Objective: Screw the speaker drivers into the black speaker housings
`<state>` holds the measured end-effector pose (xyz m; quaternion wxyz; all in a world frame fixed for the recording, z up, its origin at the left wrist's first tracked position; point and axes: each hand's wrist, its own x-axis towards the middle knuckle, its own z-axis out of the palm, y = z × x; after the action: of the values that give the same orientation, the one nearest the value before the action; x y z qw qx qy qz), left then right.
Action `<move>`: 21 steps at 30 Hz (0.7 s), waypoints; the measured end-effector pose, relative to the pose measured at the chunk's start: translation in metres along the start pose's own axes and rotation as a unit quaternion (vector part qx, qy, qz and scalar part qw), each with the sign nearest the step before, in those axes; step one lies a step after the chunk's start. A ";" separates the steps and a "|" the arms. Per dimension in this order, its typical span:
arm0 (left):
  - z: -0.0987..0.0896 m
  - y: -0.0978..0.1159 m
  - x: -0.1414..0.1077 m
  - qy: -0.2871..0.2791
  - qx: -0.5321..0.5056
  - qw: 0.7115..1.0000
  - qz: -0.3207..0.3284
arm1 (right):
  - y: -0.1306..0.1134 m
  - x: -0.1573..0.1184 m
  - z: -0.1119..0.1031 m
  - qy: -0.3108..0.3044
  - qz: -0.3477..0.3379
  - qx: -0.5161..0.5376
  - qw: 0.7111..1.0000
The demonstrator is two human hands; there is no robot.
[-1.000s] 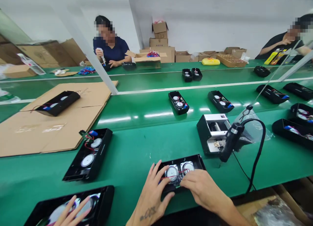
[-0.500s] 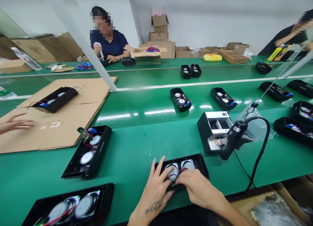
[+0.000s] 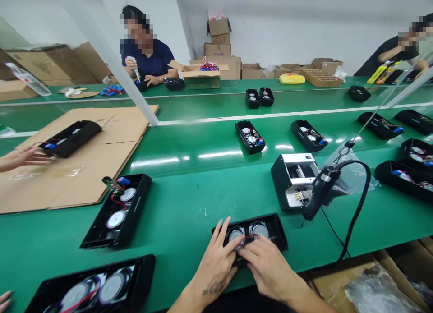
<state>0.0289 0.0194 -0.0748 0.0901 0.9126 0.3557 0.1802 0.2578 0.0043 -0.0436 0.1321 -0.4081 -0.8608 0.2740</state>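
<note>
Just in front of me, a black speaker housing [image 3: 278,234] lies on the green bench, with two round speaker drivers [image 3: 260,230] and red and black wires inside. My left hand [image 3: 216,256] straddles its left end and holds it, index finger on the left driver, the other fingers stretched over the far side and the thumb low on the near side. My right hand [image 3: 265,263] is closed in a pinch over the near wall, below the drivers. Its fingertips hide whatever is between them.
A hanging electric screwdriver [image 3: 320,193] is beside a black-and-white screw feeder [image 3: 294,180]. More open housings [image 3: 117,214] lie left and farther back. A co-worker's hand [image 3: 20,157] is over cardboard [image 3: 125,146] at left; another person's fingertips [image 3: 5,299] show bottom left. Two people sit opposite.
My right hand has shifted slightly left, its fingers closer to my left index finger. The co-worker's hand at left has moved to the housing on the cardboard. Fingertips have appeared at bottom left.
</note>
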 end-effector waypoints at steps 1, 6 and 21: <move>-0.001 -0.004 0.003 -0.017 -0.021 1.000 -0.007 | 0.000 0.004 -0.003 -0.008 0.000 -0.012 1.000; -0.025 -0.031 0.037 -0.145 -0.145 0.975 -0.085 | 0.003 0.046 -0.045 -0.115 0.051 0.005 0.992; -0.055 -0.079 0.098 -0.242 -0.347 0.884 -0.199 | 0.006 0.108 -0.097 -0.179 0.071 -0.055 0.980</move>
<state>0.0254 0.1457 -0.0217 0.5185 0.7484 0.4113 0.0441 0.2372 0.1263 0.0327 -0.0665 -0.4191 -0.8530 0.3039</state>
